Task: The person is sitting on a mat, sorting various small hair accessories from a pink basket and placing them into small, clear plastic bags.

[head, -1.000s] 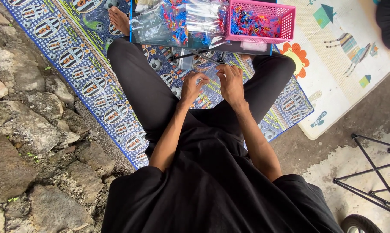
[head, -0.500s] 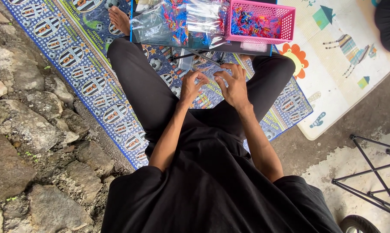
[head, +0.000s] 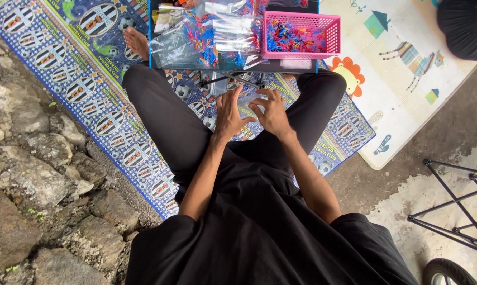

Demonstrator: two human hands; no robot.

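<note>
1. I could not make out what lay between the two hands; whatever small piece was there was hidden by the fingers.
2. Just beyond the fingertips, the pink basket (head: 302,36) held bright red and blue bits, with clear bags (head: 207,37) left of it.
3. The left hand (head: 229,112) and right hand (head: 273,111) had fingers loosely spread and nearly meeting; whether they gripped anything, I could not tell.

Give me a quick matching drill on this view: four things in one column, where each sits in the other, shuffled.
Things:
1. pink basket
2. clear plastic bags
3. left hand
4. stone paving

Places:
A. over the lap, beside the other hand
B. far left of the view, off the mat
C. right end of the low table
D. left part of the low table

Pairs: 1-C, 2-D, 3-A, 4-B
</note>
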